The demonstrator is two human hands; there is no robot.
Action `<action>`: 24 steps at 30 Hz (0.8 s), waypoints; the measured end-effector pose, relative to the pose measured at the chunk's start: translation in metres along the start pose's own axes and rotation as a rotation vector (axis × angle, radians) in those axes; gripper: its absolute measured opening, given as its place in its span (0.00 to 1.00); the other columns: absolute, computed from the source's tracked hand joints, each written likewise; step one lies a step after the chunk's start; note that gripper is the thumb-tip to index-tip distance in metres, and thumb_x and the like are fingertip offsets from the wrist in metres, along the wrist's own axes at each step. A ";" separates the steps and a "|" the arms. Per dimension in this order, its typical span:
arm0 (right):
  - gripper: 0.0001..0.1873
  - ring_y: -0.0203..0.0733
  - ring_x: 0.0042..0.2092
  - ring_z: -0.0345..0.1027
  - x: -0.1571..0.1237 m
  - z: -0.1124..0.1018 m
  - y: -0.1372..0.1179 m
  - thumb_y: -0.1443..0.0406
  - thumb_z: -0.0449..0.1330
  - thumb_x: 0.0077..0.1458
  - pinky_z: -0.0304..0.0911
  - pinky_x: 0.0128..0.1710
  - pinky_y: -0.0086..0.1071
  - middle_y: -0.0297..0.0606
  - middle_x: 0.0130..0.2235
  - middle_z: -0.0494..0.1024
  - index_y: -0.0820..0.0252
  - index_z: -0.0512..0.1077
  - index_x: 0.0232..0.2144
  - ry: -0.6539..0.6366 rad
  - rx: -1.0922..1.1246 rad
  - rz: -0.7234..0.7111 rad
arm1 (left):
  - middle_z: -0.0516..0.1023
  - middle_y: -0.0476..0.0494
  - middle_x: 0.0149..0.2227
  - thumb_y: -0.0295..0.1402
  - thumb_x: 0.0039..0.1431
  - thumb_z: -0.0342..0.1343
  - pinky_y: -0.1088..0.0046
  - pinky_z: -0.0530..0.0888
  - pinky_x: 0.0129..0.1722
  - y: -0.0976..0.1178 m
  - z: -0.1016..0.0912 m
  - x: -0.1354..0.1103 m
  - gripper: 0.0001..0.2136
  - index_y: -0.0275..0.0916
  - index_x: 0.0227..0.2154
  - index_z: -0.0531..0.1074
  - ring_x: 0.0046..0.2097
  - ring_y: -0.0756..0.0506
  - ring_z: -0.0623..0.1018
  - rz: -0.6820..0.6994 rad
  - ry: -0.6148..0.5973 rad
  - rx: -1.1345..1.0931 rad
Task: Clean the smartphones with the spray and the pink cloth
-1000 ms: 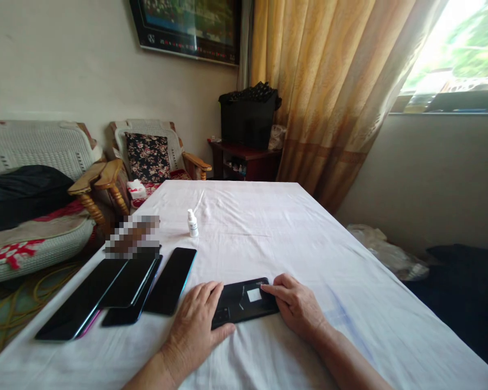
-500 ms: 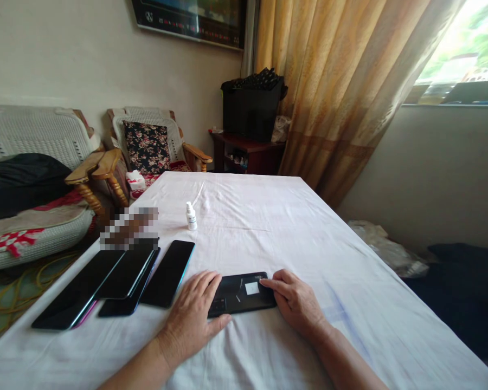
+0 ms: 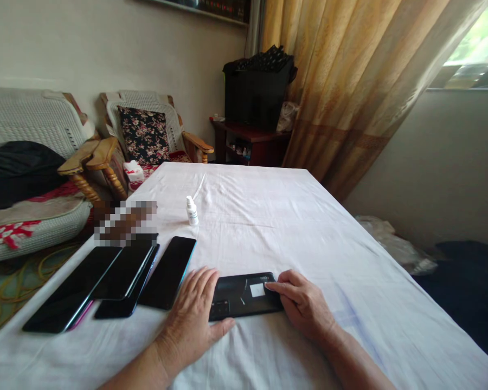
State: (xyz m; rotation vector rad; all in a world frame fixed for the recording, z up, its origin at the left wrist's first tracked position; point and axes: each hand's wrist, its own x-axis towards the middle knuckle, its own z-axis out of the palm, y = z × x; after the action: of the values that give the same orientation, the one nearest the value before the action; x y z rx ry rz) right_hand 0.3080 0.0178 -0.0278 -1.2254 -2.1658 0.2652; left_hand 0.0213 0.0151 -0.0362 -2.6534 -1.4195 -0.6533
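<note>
A black smartphone (image 3: 236, 297) lies back up on the white cloth, its camera block at the left end and a white square sticker (image 3: 257, 290) near the right end. Around its left end, my left hand (image 3: 191, 311) grips it, fingers at the far edge and thumb along the near edge. My right hand (image 3: 305, 300) holds the right end, its forefinger laid on the sticker's right edge and its other fingers curled. Left of my left hand lies another phone (image 3: 168, 273), screen up with a blue edge.
Several more phones (image 3: 75, 290) overlap at the table's left, below a pixelated brown patch (image 3: 126, 222). A small white bottle (image 3: 192, 212) stands farther back on the white tablecloth (image 3: 252, 200). Beyond are a cushioned chair (image 3: 144, 132), a cabinet (image 3: 250, 138) and a curtain (image 3: 329, 92).
The view has tilted down slightly. Both hands stay on the smartphone, with the right forefinger still at the sticker; the phone's position on the cloth looks nearly the same.
</note>
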 end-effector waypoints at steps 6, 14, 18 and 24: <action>0.21 0.37 0.33 0.71 0.000 -0.021 -0.009 0.72 0.50 0.56 0.64 0.32 0.29 0.39 0.34 0.75 0.53 0.80 0.42 -0.211 0.093 0.002 | 0.66 0.30 0.60 0.44 0.51 0.60 0.50 0.64 0.60 0.000 -0.001 0.000 0.38 0.34 0.62 0.54 0.62 0.31 0.65 -0.008 0.009 -0.009; 0.20 0.35 0.32 0.70 -0.001 -0.028 -0.017 0.72 0.53 0.56 0.62 0.32 0.27 0.36 0.33 0.75 0.49 0.80 0.41 -0.328 0.091 0.038 | 0.66 0.30 0.59 0.44 0.50 0.62 0.49 0.65 0.59 0.001 -0.002 0.000 0.36 0.34 0.59 0.57 0.61 0.31 0.65 -0.028 0.004 -0.015; 0.18 0.37 0.33 0.70 -0.001 -0.022 -0.021 0.70 0.52 0.60 0.62 0.32 0.29 0.39 0.35 0.75 0.50 0.79 0.44 -0.296 -0.027 0.007 | 0.66 0.29 0.60 0.47 0.49 0.63 0.49 0.66 0.59 0.002 -0.002 -0.001 0.37 0.35 0.57 0.58 0.61 0.30 0.65 -0.055 -0.008 -0.022; 0.17 0.40 0.35 0.68 0.001 -0.009 -0.039 0.70 0.53 0.60 0.61 0.32 0.31 0.41 0.35 0.75 0.54 0.76 0.47 -0.262 -0.115 -0.073 | 0.63 0.31 0.62 0.37 0.47 0.61 0.48 0.62 0.62 -0.003 -0.004 0.000 0.36 0.35 0.59 0.55 0.64 0.31 0.61 -0.046 -0.058 -0.100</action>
State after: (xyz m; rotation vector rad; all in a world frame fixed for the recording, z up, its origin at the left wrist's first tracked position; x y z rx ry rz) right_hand 0.2857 -0.0034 -0.0029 -1.2281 -2.4761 0.2875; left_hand 0.0173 0.0154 -0.0327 -2.7438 -1.5058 -0.6744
